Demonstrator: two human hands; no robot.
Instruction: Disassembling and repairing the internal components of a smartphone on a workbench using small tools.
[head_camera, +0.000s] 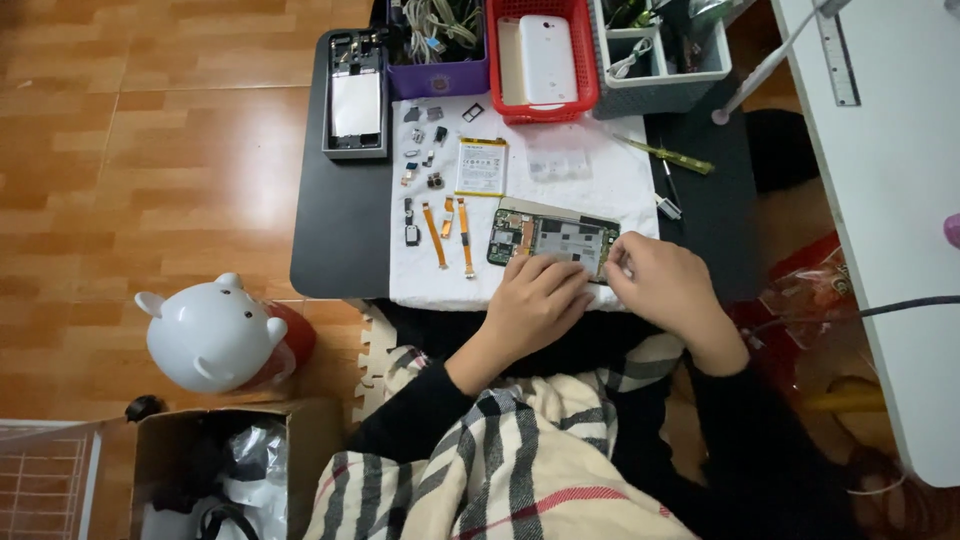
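Lap: covered by a checked blanket (500, 470), nearest the lens, black sleeves reaching forward from it.
Left hand (535, 300): lay palm down, fingers pressed on the near edge of the opened phone body (553, 240); grasped nothing, only steadied.
Right hand (665, 285): fingertips pinched at the phone's right end; whether anything tiny was gripped could not be told.
Phone body: rested on the white cloth (610, 180) at the tabletop's (330, 220) near edge.
Handling: judged light, stiff and fragile, with bare green board exposed; best taken by the outer frame edges, not the board.
Battery (481, 166): flat white rectangle with yellow border and dark print, beyond the phone.
Ribbon cables (450, 230): orange strips, left of the phone.
Red basket (540, 60): held a white back cover, far edge.
Cardboard box (225, 470): on the floor, lower left.
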